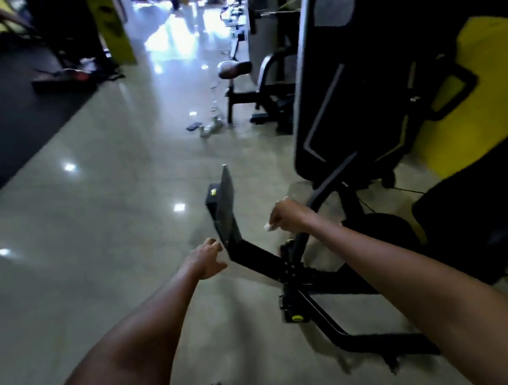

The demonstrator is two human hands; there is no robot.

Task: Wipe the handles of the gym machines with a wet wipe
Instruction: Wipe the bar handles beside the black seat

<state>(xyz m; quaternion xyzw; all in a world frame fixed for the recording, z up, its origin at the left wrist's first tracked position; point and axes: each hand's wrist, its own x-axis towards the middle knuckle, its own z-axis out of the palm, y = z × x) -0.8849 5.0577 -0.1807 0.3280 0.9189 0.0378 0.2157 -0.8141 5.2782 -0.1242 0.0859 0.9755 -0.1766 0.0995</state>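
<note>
A black and yellow gym machine [361, 84] fills the right side over a glossy tiled floor [87, 233], and from its base a dark frame runs out toward the person. The part within reach is a thin black bar handle [332, 182] that slants from the tall housing down and to the left, its long axis running upper right to lower left. Beside it, further left, stands a flat metal footplate [227, 209] on a black beam. The right hand [285, 215] is curled at the lower end of that bar, with a small scrap of white wet wipe [266, 227] showing at its fingertips; it seems to pinch the wipe, though blur hides whether the fingers also wrap the bar. The left hand [206, 258] hangs loose with fingers relaxed, holding nothing, just beside the lower edge of the footplate. The right hand is plainly the nearer one to the handle, so the coming stroke likely runs up along the bar toward the housing. No brand or writing is readable; a pale label high on the housing is too blurred.
</note>
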